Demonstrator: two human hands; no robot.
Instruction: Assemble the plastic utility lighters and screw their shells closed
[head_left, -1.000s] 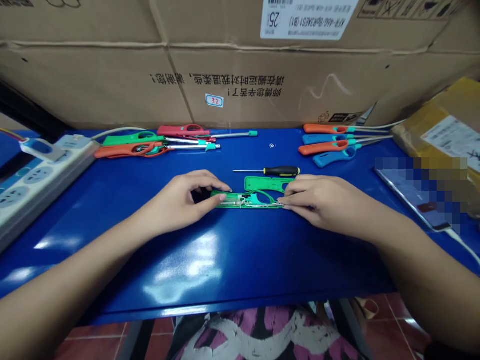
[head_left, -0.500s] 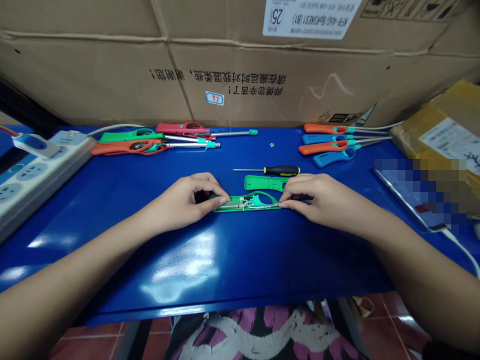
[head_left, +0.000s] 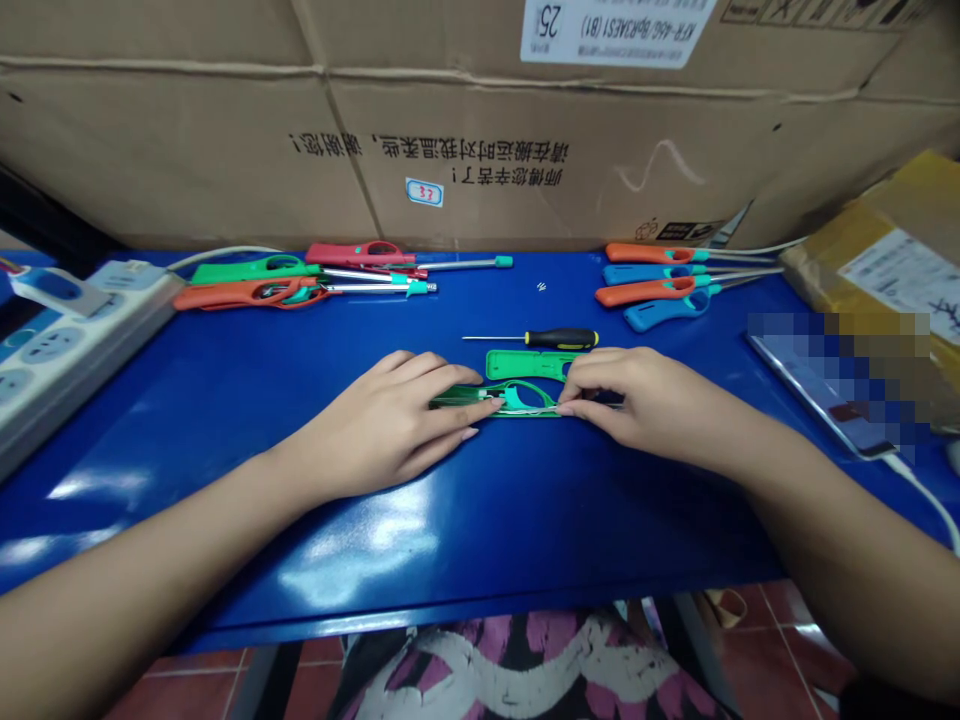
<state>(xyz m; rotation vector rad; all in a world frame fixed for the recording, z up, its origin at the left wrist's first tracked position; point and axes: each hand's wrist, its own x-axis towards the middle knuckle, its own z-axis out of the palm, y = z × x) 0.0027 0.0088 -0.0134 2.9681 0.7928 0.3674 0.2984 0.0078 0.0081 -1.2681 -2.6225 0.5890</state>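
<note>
An opened green lighter half (head_left: 555, 396), of the long-nosed gas kind, lies on the blue table with a teal trigger (head_left: 512, 398) and thin wires showing inside. My left hand (head_left: 394, 425) reaches over its left end, fingers along both sides and one fingertip pressing on the parts beside the trigger. At the nose end, my right hand (head_left: 626, 395) is closed in a pinch on the lighter; a thin metal piece shows under its fingers. The other green casing half (head_left: 525, 364) lies just behind, its right end hidden by my right hand. Behind that is a black-and-yellow screwdriver (head_left: 562, 338).
Red, green and orange lighters (head_left: 247, 293) lie at the back left beside a white power strip (head_left: 90, 325). Orange and blue lighters (head_left: 660, 290) are at the back right. A charging phone (head_left: 817, 400) and yellow-taped parcel (head_left: 885, 260) stand right. A large carton (head_left: 225, 160) walls the back.
My left hand has moved from pinching the lighter's left end to stretching over it, a fingertip now near the trigger. The right hand keeps its pinch. The view has shifted slightly.
</note>
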